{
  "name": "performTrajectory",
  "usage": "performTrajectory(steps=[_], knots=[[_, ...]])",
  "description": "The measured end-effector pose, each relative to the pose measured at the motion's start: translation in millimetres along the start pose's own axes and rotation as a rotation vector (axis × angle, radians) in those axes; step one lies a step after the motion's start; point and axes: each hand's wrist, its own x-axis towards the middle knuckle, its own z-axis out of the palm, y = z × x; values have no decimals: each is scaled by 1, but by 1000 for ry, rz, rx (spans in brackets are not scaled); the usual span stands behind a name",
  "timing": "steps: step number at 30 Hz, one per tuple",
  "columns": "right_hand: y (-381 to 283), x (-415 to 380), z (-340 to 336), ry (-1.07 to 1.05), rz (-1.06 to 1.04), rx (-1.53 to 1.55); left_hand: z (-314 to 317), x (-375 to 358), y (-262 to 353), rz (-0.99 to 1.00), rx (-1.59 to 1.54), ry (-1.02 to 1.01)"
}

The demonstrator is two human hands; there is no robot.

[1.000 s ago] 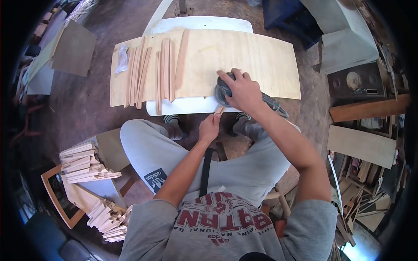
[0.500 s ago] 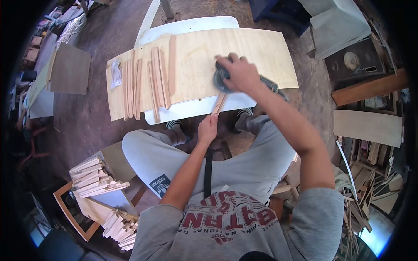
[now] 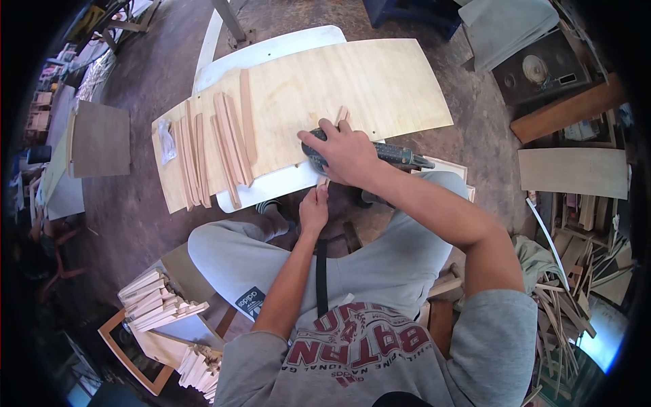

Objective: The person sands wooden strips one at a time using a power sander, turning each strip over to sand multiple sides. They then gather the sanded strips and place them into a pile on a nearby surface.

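My right hand [image 3: 347,150] is wrapped over the top of a dark power sander [image 3: 393,154], which rests on a narrow wooden strip [image 3: 344,114]. The strip's far end shows beyond the sander, on the plywood board [image 3: 298,81]. My left hand [image 3: 314,209] pinches the near end of that strip at the board's front edge. To the left on the plywood lie several loose wooden strips [image 3: 230,139] in two groups, with a small clear plastic bag [image 3: 166,141] beside them. The sander's pad is partly hidden under my right hand.
A white panel [image 3: 264,193] sits under the plywood. Stacked wooden pieces [image 3: 152,298] are at the lower left, near an orange-brown frame [image 3: 112,332]. A speaker [image 3: 536,70] stands at the upper right, above a pile of scrap wood [image 3: 563,325].
My right hand and the sander have moved toward me along the strip, uncovering its far end. The whole view has shifted and turned slightly.
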Motion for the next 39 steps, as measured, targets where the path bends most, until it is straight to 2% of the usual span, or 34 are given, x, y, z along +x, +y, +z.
performTrajectory(steps=[4,5,7,13,29,31,39], knots=[[13,13,3,55,21,-5,-4,-6,6,-24,15,1],[22,21,-2,8,83,7,-5,-6,7,-23,31,0],[49,40,3,99,123,-44,-5,-7,9,-20,55,-1],[94,79,-8,85,182,-170,-10,-10,13,-21,55,-36],[83,78,-4,39,155,-147,-4,-7,-2,16,40,2],[88,81,-2,96,165,-151,-5,-5,-4,42,39,6],[92,74,-5,64,135,-194,-9,-5,-1,-46,4,-57]])
